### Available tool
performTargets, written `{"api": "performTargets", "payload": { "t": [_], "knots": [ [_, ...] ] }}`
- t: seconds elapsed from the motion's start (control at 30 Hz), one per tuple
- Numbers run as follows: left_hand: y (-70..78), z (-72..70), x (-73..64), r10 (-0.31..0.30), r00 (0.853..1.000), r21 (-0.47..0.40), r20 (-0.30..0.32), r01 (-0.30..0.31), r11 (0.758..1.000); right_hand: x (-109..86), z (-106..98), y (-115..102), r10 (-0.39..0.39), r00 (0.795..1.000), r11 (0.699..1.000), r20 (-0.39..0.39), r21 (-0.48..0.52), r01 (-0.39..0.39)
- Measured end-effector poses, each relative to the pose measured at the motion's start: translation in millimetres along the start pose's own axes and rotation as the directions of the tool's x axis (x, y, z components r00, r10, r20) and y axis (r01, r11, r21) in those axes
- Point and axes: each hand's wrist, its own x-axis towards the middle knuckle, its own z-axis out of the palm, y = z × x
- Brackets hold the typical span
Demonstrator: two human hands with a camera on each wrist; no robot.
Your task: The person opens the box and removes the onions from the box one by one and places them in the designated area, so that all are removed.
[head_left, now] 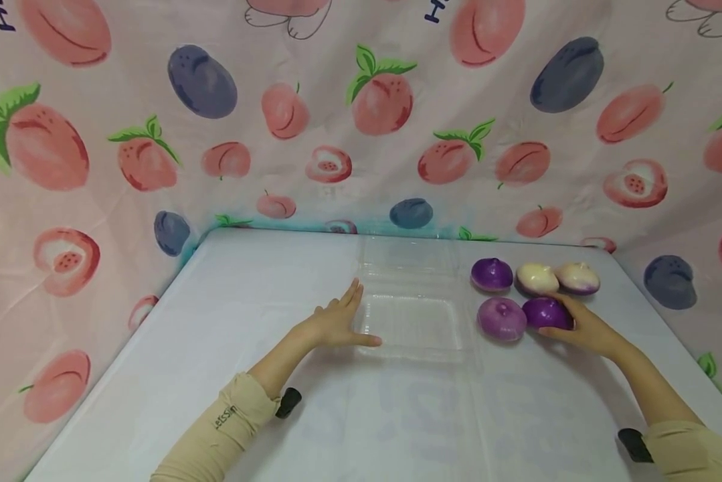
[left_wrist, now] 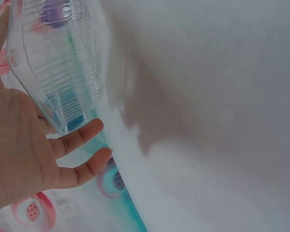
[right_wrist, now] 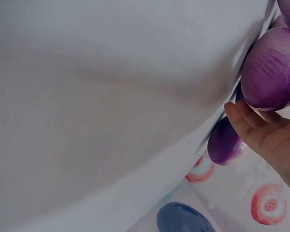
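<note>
A clear plastic container (head_left: pixel 411 328) with its lid (head_left: pixel 405 258) folded back lies at the middle of the white table. Spread along the container's left side, my left hand (head_left: pixel 336 321) touches it with mostly straight fingers, the thumb at its near left corner. The left wrist view shows this hand (left_wrist: pixel 29 145) against the container's ribbed wall (left_wrist: pixel 63 72). On the right, my right hand (head_left: pixel 586 328) grips a dark purple onion (head_left: pixel 544 313) between thumb and fingers. Close beside that onion sits a lighter purple onion (head_left: pixel 502 319). In the right wrist view, fingers lie along a purple onion (right_wrist: pixel 270 70).
Behind the gripped onion stand another dark purple onion (head_left: pixel 492 274) and two pale onions (head_left: pixel 536 278) with purple undersides. A fruit-printed cloth (head_left: pixel 336 100) hangs behind and beside the table (head_left: pixel 264 268), meeting its back edge.
</note>
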Motion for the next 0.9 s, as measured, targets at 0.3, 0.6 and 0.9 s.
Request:
{"api": "performTargets", "payload": {
  "t": [0.3, 0.6, 0.9],
  "knots": [
    [-0.2, 2.9, 6.9, 0.018, 1.0, 0.01, -0.001, -0.018, 1.0, -6.9, -3, 0, -0.001, 0.999, 1.0, -0.047, 0.028, 0.002],
    [-2.9, 6.0, 5.6, 0.035, 0.999, 0.045, -0.042, -0.033, 0.998, -6.6, 3, -13, -0.2, 0.937, 0.98, -0.288, -0.08, 0.185],
    [-15.5, 4.3, -6.2, 0.126, 0.98, 0.125, -0.155, -0.107, 0.986, -4.5, 38, -75, -0.481, 0.75, 0.875, -0.454, -0.301, 0.379]
  ]
}}
